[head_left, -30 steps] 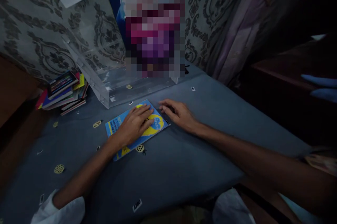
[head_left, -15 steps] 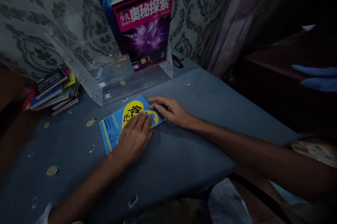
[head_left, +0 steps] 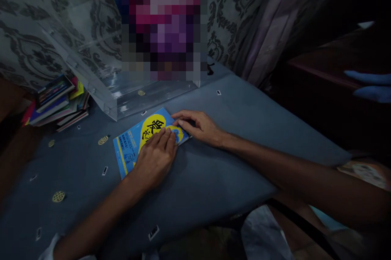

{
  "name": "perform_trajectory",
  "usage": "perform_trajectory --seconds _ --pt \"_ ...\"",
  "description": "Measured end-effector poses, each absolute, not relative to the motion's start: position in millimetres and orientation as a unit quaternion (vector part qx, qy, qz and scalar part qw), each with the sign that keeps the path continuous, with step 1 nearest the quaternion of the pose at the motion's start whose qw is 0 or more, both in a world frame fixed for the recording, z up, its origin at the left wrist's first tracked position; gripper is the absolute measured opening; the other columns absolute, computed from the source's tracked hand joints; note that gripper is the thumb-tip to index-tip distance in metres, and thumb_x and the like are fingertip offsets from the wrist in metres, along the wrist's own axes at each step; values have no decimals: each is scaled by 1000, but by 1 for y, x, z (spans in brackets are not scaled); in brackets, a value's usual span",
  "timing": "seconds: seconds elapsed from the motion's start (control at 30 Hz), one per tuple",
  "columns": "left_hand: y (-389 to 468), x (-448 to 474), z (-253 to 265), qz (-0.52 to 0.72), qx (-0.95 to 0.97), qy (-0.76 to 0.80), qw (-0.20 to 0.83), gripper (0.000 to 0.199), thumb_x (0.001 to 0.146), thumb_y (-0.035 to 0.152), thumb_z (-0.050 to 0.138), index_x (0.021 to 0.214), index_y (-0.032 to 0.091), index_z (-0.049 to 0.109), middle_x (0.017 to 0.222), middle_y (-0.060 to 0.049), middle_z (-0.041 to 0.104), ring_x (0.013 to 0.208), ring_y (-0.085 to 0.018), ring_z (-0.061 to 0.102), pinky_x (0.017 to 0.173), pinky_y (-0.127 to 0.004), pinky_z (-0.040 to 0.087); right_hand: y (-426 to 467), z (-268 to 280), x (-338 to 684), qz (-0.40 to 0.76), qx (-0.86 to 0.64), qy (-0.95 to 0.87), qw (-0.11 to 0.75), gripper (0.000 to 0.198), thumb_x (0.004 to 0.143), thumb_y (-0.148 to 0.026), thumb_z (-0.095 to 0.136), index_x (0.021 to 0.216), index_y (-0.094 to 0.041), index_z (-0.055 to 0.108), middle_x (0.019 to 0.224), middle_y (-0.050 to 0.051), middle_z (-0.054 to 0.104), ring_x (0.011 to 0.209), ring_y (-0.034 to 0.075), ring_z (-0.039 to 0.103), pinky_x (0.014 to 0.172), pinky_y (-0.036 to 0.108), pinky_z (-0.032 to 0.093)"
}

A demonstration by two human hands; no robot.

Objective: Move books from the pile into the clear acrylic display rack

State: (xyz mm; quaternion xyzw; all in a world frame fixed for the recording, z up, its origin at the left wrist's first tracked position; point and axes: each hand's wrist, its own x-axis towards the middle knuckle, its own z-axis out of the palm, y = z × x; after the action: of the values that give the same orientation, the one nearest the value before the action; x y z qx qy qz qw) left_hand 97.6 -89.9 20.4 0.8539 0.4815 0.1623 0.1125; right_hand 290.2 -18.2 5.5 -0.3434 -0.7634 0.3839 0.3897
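A blue and yellow book (head_left: 124,142) lies closed on the table, its cover up with large black characters. My left hand (head_left: 157,154) rests flat over the lower middle of the cover, fingers stretched out together. At the book's upper right edge is my right hand (head_left: 200,125), its fingers extended and touching the edge, the thumb apart from them. Whether any fingertip reaches under the cover cannot be made out. The left hand hides part of the print.
Behind the book stands a clear acrylic rack (head_left: 111,107); a pixelated patch covers what it holds. A pile of books (head_left: 58,101) lies at the left. The blue tablecloth (head_left: 229,178) has pineapple prints. Dark glasses (head_left: 210,68) lie near the patterned wall.
The view has shifted slightly, and a pixelated patch now covers the upright books. Both hands keep nearly the same places on the blue and yellow book.
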Motion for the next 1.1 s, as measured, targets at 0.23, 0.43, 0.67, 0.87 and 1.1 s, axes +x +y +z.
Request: perform_trajectory --seconds 0.23,0.43,0.67,0.87,1.1 --pt "-90 98 23 108 882 458 -18 38 102 23 39 129 8 62 135 -21 63 131 -33 57 110 -50 46 -17 5 290 386 -344 -765 383 30 92 -22 49 115 -16 68 95 4 76 81 16 68 75 30 54" --pt "-90 97 20 123 892 418 -117 35 102 23 42 126 8 62 127 -19 68 124 -29 63 104 -43 52 -18 7 291 385 -339 -768 384 30 92 -23 49 114 -15 68 96 6 76 82 17 69 75 31 55" --pt "-93 98 23 92 891 425 -129 34 100 28 50 126 9 61 129 -17 68 124 -27 62 103 -40 51 -23 7 294 292 -333 -814 375 26 93 -25 51 108 -19 72 95 7 74 85 19 68 76 33 55" --pt "-95 80 39 28 894 444 -44 45 99 35 54 139 15 52 144 -12 58 137 -26 51 112 -43 43 -24 5 292 222 -293 -850 377 22 95 -24 53 103 -20 73 87 6 72 81 20 67 75 34 55" --pt "-129 27 50 15 859 512 -9 53 98 43 55 143 16 48 149 -15 51 139 -30 47 112 -49 43 -25 3 291 197 -299 -862 360 20 94 -32 57 102 -24 74 89 6 72 84 23 68 73 36 56"
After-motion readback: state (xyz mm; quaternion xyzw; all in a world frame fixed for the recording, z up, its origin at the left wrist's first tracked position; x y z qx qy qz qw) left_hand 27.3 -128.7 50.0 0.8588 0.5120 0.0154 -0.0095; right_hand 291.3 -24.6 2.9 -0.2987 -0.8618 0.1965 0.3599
